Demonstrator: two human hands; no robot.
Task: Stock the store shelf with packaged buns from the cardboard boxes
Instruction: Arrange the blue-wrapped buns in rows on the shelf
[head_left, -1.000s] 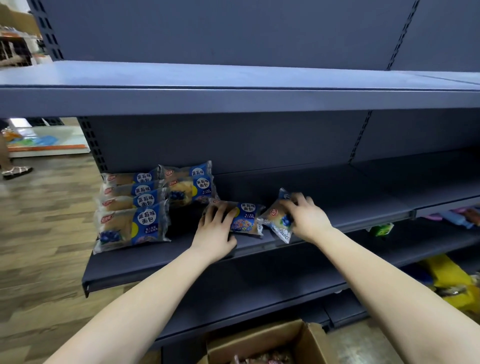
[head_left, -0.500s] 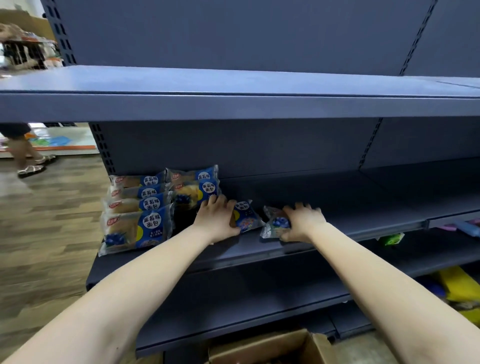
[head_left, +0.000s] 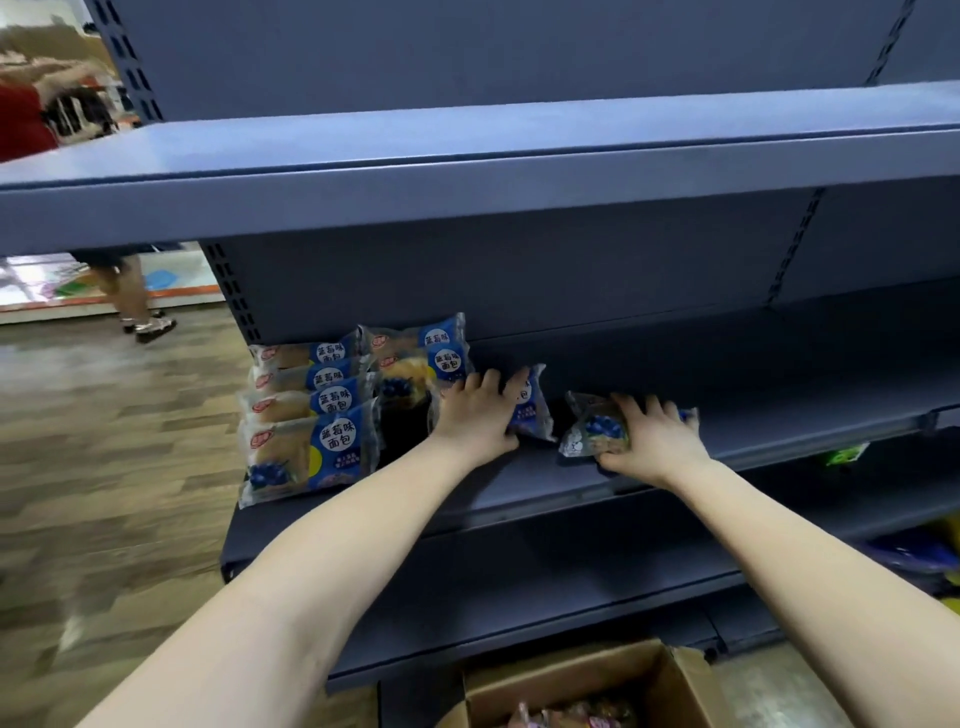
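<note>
Curling over a pack (head_left: 531, 410) on the shelf (head_left: 519, 488), the left hand (head_left: 475, 418) holds it; the right hand (head_left: 657, 436) grips another pack (head_left: 592, 434) (the stack (head_left: 332, 441) at left reads 蓝莓味面包).

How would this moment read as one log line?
left hand: holds bun packet on shelf | right hand: grips second packet | cardboard box: open below
</note>
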